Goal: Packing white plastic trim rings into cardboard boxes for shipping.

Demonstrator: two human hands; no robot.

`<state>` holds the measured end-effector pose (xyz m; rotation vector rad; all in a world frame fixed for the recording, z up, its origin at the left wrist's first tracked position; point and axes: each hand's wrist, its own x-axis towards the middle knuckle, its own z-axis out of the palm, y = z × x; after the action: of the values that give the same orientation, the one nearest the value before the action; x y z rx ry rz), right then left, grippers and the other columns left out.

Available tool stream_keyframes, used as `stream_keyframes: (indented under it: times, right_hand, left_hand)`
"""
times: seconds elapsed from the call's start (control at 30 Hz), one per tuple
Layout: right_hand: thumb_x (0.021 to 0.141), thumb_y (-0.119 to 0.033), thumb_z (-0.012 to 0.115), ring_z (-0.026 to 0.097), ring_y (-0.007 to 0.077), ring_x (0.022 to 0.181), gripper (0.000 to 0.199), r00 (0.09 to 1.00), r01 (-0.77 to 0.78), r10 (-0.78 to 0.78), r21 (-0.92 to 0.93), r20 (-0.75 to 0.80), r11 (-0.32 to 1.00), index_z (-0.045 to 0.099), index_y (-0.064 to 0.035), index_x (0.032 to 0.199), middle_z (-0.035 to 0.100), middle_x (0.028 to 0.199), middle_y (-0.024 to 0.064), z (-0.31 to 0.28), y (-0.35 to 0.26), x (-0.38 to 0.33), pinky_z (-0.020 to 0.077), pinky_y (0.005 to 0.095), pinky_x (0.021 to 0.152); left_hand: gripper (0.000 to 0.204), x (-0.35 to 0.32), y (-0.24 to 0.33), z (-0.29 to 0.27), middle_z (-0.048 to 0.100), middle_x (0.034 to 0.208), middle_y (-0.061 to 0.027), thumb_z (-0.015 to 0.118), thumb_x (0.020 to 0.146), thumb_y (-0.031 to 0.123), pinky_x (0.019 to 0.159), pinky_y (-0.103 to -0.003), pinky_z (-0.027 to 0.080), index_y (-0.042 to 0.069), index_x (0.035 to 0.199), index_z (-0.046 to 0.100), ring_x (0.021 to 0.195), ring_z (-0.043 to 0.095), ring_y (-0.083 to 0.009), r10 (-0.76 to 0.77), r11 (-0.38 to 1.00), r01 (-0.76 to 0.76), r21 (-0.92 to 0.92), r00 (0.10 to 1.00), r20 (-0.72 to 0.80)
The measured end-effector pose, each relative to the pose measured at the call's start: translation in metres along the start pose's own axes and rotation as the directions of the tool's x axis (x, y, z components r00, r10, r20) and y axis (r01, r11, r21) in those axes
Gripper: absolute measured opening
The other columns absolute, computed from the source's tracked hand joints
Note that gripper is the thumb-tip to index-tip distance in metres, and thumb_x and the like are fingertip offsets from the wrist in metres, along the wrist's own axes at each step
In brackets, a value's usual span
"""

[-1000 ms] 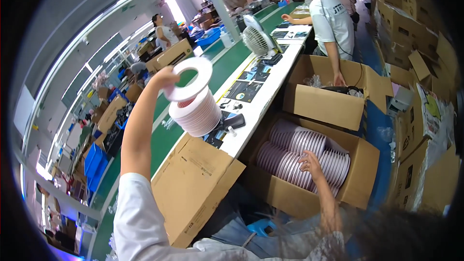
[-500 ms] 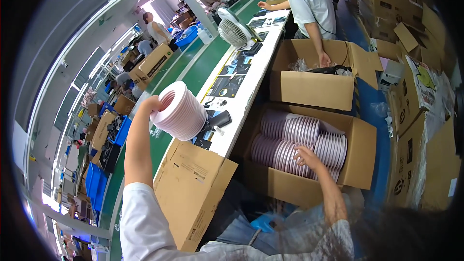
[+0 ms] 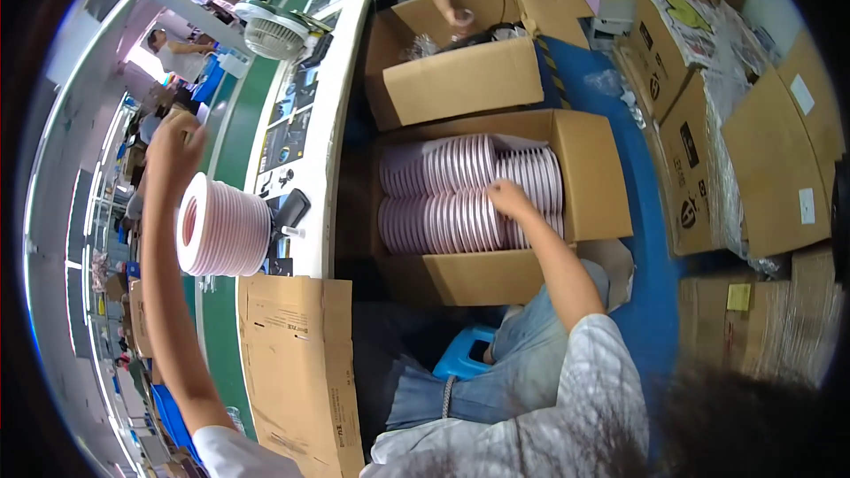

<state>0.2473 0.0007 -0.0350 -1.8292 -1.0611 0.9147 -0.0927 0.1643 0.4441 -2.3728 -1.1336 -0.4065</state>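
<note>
My left grip [image 3: 179,134] is beyond the white ring stack [image 3: 232,228], my right grip [image 3: 508,199] at boxed rings [image 3: 453,168] right of it; I can't tell either's hold.

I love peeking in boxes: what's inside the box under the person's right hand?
Rows of pale pink rings on edge, partly hidden by the right hand. What's beneath is covered.
</note>
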Motion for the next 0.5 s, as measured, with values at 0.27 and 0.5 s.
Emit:
stream_keyframes:
  times: [0.27,0.5]
  right_hand:
    - [0.065,-0.014,0.067,0.056,0.034,0.11,0.068,0.938,0.025,-0.045,-0.062,-0.342,0.998,0.049,-0.0027,0.129,0.055,0.122,0.0247,-0.041,0.019,-0.012,0.0447,0.038,0.093]
    - [0.071,-0.023,0.065,0.061,0.0341,0.102,0.042,0.944,-0.05,0.046,-0.002,-0.327,0.999,0.064,-0.0026,0.107,0.064,0.104,0.0232,-0.068,0.05,-0.012,0.0465,0.0379,0.09]
  left_hand:
    - [0.014,-0.05,0.356,0.205,0.066,0.076,-0.0117,0.058,0.075,0.018,0.08,-0.045,0.041,0.01,0.071,0.069,0.079,0.064,-0.0288,0.464,0.882,-0.439,-0.172,0.743,0.483]
    - [0.026,-0.166,0.429,0.389,0.064,0.107,-0.0086,0.053,0.082,0.021,0.096,-0.039,0.036,0.009,0.101,0.067,0.111,0.051,-0.022,0.856,0.462,-0.719,-0.519,0.207,0.474]
